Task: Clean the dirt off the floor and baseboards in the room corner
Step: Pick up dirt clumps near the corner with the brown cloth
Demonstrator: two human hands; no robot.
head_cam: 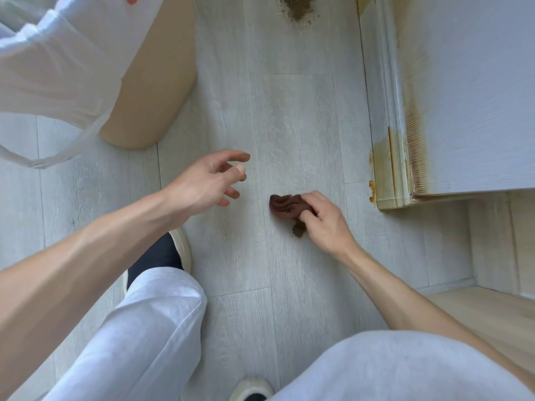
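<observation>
The right hand (324,219) grips a crumpled brown cloth (289,206) pressed to the pale plank floor (289,125), just at a small clump of dirt (298,229) at its five o'clock edge. The left hand (207,180) hovers at nine o'clock, fingers spread, holding nothing. This looks like the floor-wiping step. A bigger dirt pile (298,8) waits at twelve o'clock, and the stained baseboard (388,169) at two o'clock seems untouched; next, gather the clump into the cloth without smearing.

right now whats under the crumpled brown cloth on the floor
The crumpled brown cloth, gripped by the right hand, lies on the pale wood-look floor. A small dirt clump shows at its edge; anything beneath is covered.
</observation>
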